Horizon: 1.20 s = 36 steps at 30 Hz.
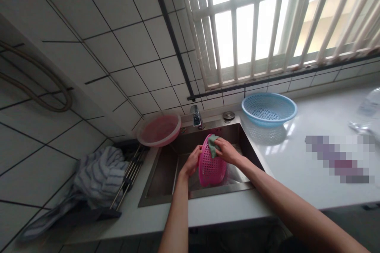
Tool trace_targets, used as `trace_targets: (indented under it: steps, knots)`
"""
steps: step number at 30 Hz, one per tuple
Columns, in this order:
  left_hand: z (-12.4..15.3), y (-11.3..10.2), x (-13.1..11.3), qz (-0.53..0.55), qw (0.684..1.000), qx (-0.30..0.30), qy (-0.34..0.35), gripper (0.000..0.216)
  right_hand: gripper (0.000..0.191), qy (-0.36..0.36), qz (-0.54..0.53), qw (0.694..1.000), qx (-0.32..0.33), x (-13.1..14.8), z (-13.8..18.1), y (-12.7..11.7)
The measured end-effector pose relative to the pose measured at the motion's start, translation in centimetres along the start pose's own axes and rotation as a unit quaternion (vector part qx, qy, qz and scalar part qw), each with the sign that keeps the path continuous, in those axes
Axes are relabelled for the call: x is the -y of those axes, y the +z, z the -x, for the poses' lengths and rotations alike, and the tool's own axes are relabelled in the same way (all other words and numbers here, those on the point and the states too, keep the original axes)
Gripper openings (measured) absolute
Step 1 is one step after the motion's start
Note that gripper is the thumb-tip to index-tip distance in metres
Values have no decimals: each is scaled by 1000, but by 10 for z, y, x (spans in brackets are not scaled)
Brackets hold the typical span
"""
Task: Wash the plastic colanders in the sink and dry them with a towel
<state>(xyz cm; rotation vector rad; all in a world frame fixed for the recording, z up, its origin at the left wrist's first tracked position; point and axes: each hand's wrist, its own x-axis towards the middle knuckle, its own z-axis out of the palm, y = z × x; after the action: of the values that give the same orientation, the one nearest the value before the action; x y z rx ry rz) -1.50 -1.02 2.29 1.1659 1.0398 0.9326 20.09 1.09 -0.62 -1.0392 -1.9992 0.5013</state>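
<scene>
A pink plastic colander [212, 170] with a perforated wall is held tilted on its side over the steel sink [158, 170]. My left hand [192, 161] grips its rim on the left. My right hand [227, 151] is closed on a green cloth [213, 146] and presses it against the outer wall near the top rim. The fingertips of my left hand are partly hidden behind the rim. Just behind the colander stands the chrome faucet [196, 117].
Left of the faucet, a pink basin [160, 128] rests at the sink's corner. A blue basket [268, 110] stands on the white counter [293, 182] at right, with a clear plastic bottle [369, 106] farther right. A striped towel [99, 174] lies by a metal rack [130, 170]. A drain stopper [228, 116] sits behind the sink.
</scene>
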Motion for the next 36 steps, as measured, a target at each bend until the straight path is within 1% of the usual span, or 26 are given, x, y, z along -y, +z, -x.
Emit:
trace_targets:
  steps: [3, 5, 7, 8, 10, 12, 14, 16, 18, 19, 20, 22, 23, 25, 26, 27, 30, 31, 32, 33, 36]
  knots:
    - [1, -7, -2, 18, 1000, -13, -8, 42, 19, -65, 44, 996, 34, 24, 5, 9]
    - [-1, -8, -1, 23, 999, -39, -1, 45, 24, -111, 64, 990, 52, 36, 7, 15]
    - [-4, -6, 0, 10, 997, -74, 23, 50, 22, -139, 64, 986, 66, 39, 6, 17]
    - [-6, -5, 1, -1, 996, -86, 39, 53, 20, -142, 58, 986, 70, 37, 4, 16]
    - [-8, -1, 2, -22, 995, -83, 59, 59, 12, -114, 40, 991, 56, 27, 0, 11]
    - [-9, 1, 3, -27, 996, -64, 62, 64, 6, -50, 28, 998, 10, 14, -5, 5]
    - [-9, 0, 3, -28, 996, -50, 64, 63, 6, -4, 30, 999, -28, 4, -9, 1]
    - [-10, -6, 4, -28, 997, -32, 59, 61, 7, -9, 40, 999, -22, 2, -9, 1]
    - [-11, -14, 7, -23, 998, -25, 45, 61, 10, -39, 48, 998, 11, 10, -7, 4]
    - [-11, -19, 8, -20, 998, -41, 42, 62, 12, -57, 52, 997, 28, 16, -6, 6]
    - [-11, -23, 10, -21, 996, -70, 45, 63, 13, -79, 56, 994, 43, 24, -4, 9]
    - [-11, -28, 13, -38, 987, -137, 70, 64, 13, -131, 65, 987, 63, 37, -3, 12]
    - [-10, -29, 14, -55, 982, -160, 85, 65, 12, -155, 68, 983, 70, 41, -3, 13]
    - [-9, -28, 14, -92, 974, -176, 110, 68, 7, -174, 64, 980, 77, 41, -3, 10]
    - [-8, -27, 14, -107, 971, -177, 117, 69, 4, -159, 56, 983, 73, 37, -4, 7]
    - [-7, -25, 14, -118, 969, -179, 124, 70, 4, -128, 46, 989, 60, 32, -5, 4]
    - [-6, -20, 14, -131, 964, -191, 126, 72, 14, -13, 16, 1000, -5, 19, -7, -3]
    - [-7, -19, 14, -131, 964, -195, 123, 72, 16, 1, 20, 1000, -18, 19, -8, -3]
    - [-7, -18, 14, -130, 964, -199, 122, 72, 16, -7, 32, 999, -20, 23, -7, -3]
    - [-8, -18, 13, -128, 963, -204, 124, 72, 14, -38, 50, 998, -11, 28, -6, -1]
    - [-9, -21, 12, -123, 958, -212, 147, 72, 5, -157, 88, 983, 36, 46, -3, 5]
